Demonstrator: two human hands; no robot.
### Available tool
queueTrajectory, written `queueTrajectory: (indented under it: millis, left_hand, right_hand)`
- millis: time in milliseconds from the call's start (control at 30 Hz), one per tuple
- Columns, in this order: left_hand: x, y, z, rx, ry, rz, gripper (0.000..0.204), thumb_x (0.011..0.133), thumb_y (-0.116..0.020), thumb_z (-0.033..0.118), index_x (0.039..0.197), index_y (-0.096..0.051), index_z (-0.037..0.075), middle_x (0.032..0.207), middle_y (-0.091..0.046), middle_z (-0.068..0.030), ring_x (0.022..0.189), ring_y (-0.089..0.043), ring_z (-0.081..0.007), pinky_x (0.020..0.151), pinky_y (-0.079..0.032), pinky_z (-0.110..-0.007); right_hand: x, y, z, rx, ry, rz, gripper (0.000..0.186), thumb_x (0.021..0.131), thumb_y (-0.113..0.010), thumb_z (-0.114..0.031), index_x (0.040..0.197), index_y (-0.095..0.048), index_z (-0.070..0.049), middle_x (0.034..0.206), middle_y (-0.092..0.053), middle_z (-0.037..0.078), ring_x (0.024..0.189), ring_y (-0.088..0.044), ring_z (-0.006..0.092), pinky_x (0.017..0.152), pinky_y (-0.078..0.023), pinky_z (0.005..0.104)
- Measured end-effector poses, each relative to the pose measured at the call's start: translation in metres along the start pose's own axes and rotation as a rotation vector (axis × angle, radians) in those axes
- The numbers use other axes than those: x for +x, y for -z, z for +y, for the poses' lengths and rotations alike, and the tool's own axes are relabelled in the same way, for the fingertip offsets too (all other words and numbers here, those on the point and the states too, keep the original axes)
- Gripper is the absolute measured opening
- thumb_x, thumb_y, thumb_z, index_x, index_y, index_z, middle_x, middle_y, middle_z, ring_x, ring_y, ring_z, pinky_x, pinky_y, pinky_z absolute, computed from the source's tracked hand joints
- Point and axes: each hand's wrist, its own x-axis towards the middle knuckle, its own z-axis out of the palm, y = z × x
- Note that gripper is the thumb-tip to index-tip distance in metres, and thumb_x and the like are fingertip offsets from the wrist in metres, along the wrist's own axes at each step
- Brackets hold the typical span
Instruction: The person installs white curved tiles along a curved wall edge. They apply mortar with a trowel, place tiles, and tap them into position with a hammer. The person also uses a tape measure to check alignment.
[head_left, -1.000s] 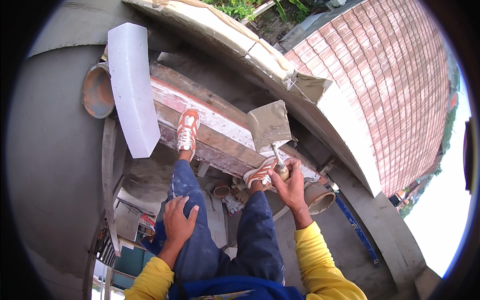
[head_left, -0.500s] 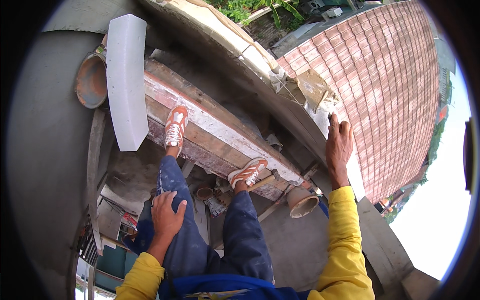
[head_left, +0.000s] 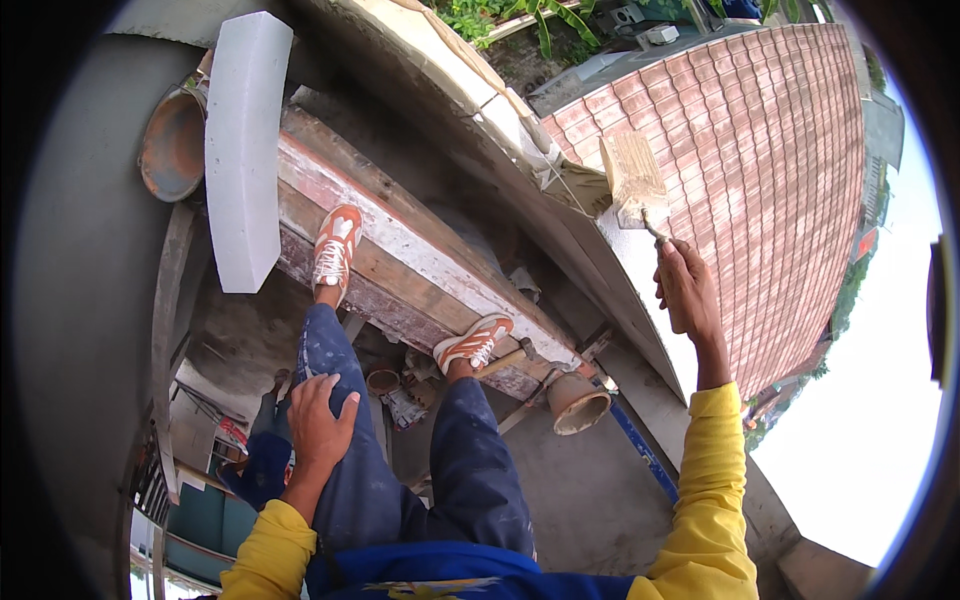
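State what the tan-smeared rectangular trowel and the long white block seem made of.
Tan-smeared rectangular trowel: probably metal, given its thin greyish neck; dull streaks, perhaps mortar, coat it.
Long white block: matte, evenly coloured; perhaps foam or lightweight concrete, unclear which.
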Motion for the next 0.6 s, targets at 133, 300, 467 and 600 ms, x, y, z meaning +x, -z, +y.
queueTrajectory:
  millis: [133,300,467,600]
  left_hand:
    - [0.001,0.0,-0.005,-0.045,0.017,0.008,0.047,0.094,-0.077,0.034,0.132,-0.07,0.006,0.136,-0.067,-0.0129,0.133,-0.056,-0.0355,0.111,-0.044,-0.05]
    - [-0.001,-0.006,-0.008,-0.07,0.021,0.036,0.046,0.093,-0.077,0.033,0.131,-0.07,0.007,0.135,-0.068,-0.0128,0.133,-0.056,-0.035,0.111,-0.044,-0.05]
    - [0.002,-0.002,0.0,-0.073,-0.013,0.054,0.046,0.094,-0.077,0.033,0.13,-0.07,0.007,0.134,-0.068,-0.0127,0.131,-0.057,-0.035,0.11,-0.044,-0.051]
    - [-0.001,-0.003,-0.006,-0.08,0.006,0.044,0.046,0.094,-0.077,0.033,0.13,-0.07,0.006,0.134,-0.068,-0.0124,0.132,-0.057,-0.0349,0.111,-0.044,-0.05]
  right_hand:
    - [0.018,0.012,-0.024,-0.398,-0.06,-0.052,0.058,0.11,-0.049,-0.052,0.131,-0.067,0.0,0.079,-0.061,0.008,0.059,-0.061,0.0123,0.053,-0.05,0.0314]
    - [-0.038,0.085,-0.022,-0.844,-0.021,-0.011,0.045,0.108,-0.06,-0.039,0.134,-0.066,-0.003,0.094,-0.074,0.017,0.083,-0.076,0.031,0.074,-0.057,0.0429]
    - [-0.013,0.1,-0.098,-1.056,0.37,0.125,0.032,0.105,-0.067,-0.03,0.128,-0.069,-0.008,0.107,-0.076,0.018,0.097,-0.075,0.0372,0.081,-0.056,0.0475]
    - [0.042,0.051,-0.182,-1.468,0.452,-0.004,0.022,0.104,-0.068,-0.03,0.109,-0.074,-0.01,0.097,-0.077,0.015,0.087,-0.075,0.0322,0.08,-0.057,0.0459]
